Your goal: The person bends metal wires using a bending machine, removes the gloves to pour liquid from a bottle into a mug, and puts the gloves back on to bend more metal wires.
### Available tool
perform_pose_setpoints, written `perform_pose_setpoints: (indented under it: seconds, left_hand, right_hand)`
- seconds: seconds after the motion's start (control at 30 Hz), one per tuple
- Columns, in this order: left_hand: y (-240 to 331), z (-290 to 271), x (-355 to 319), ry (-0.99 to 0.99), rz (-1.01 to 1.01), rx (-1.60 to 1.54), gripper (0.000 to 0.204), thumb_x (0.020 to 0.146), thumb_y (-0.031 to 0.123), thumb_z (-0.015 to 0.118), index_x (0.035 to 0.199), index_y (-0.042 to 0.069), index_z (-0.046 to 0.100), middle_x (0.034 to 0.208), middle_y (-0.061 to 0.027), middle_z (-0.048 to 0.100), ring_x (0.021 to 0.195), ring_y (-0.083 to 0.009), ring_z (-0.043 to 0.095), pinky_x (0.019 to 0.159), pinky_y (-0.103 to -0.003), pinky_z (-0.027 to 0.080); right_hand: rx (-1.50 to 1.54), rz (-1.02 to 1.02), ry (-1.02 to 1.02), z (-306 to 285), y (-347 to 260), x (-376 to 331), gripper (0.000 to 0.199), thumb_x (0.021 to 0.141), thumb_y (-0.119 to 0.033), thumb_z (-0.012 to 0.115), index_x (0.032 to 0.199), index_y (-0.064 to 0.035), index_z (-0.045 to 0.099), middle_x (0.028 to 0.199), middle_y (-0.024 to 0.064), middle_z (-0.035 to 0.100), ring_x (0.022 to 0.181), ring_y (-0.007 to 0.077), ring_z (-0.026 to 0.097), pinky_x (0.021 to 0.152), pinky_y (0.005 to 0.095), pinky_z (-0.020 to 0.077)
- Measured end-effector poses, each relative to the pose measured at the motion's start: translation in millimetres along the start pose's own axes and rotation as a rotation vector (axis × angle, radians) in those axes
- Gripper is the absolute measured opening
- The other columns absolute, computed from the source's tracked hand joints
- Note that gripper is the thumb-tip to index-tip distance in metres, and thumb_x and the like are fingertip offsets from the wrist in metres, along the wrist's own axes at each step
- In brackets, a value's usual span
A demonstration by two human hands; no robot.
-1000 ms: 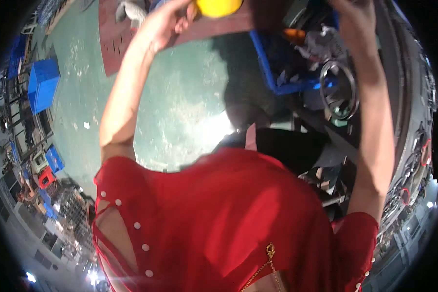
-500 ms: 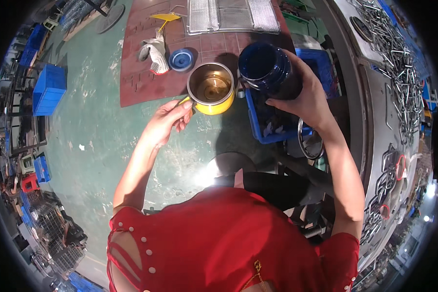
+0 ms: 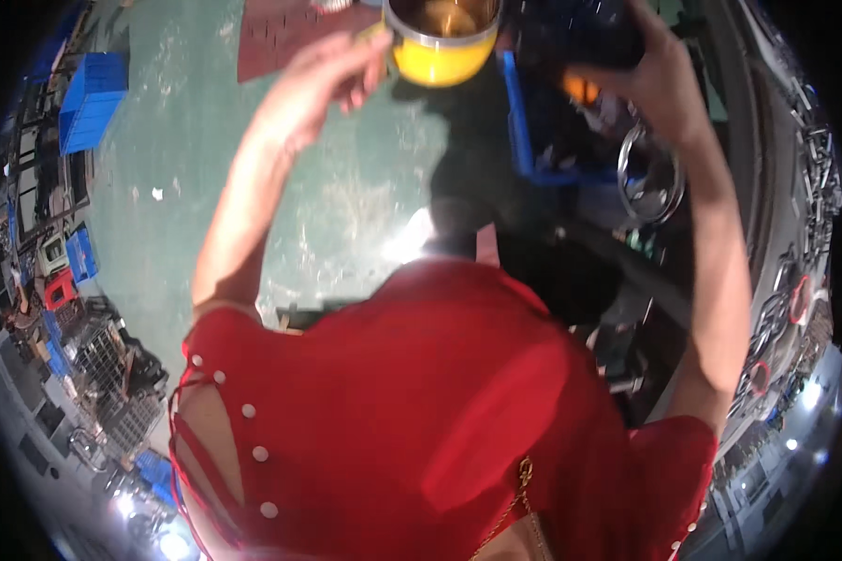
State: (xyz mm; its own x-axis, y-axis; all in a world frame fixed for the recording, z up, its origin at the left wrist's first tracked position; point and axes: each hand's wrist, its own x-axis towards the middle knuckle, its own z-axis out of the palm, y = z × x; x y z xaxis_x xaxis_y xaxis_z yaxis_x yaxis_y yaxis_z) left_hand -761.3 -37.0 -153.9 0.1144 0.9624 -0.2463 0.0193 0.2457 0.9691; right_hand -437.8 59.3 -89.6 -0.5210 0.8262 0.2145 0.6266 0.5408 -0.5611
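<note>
My left hand (image 3: 332, 75) pinches the handle of a yellow mug (image 3: 440, 64) with a silver rim at the top edge of the picture. Some amber-looking liquid or a shiny inner wall shows inside; I cannot tell which. To its right, my right hand (image 3: 664, 89) is wrapped round a dark blue, see-through bottle (image 3: 580, 33), blurred and partly cut off above. Mug and bottle are held up off the floor, side by side.
Below the bottle stands a blue crate (image 3: 524, 154) with mixed things inside. A steel ring (image 3: 650, 178) is by my right forearm. A reddish-brown board (image 3: 271, 42) lies at the top left. A blue bin (image 3: 94, 103) stands far left; metal parts (image 3: 819, 168) cover a surface at right.
The whole scene has shifted up in the picture, so the blue lid and wire trays are out of view. Both hands keep their holds on the mug and the bottle.
</note>
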Motion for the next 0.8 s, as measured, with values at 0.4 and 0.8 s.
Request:
perform_pose_setpoints:
  seconds: [0.4, 0.8]
  left_hand:
    - [0.5, 2.9, 14.0, 0.003, -0.09, -0.03, 0.034, 0.095, 0.043, 0.067, 0.081, 0.013, 0.062, 0.072, 0.0055, 0.058, 0.06, -0.0037, 0.052, 0.054, -0.02, 0.037]
    - [-16.4, 2.9, 7.7, 0.002, -0.15, -0.043, 0.031, 0.096, 0.04, 0.067, 0.082, 0.013, 0.062, 0.072, 0.0053, 0.059, 0.063, -0.0046, 0.053, 0.055, -0.02, 0.038]
  right_hand:
    - [-0.167, 0.0, -0.012, -14.5, 6.8, 16.1, 0.091, 0.06, -0.012, 0.089, 0.142, -0.0207, 0.052, 0.125, 0.0171, 0.062, 0.117, 0.0376, 0.06, 0.102, 0.0415, 0.0487]
    - [-0.362, -0.01, -0.011, -10.1, 4.4, 7.0, 0.087, 0.064, -0.02, 0.086, 0.143, -0.0316, 0.049, 0.119, 0.0079, 0.06, 0.117, 0.0292, 0.06, 0.098, 0.0538, 0.0416]
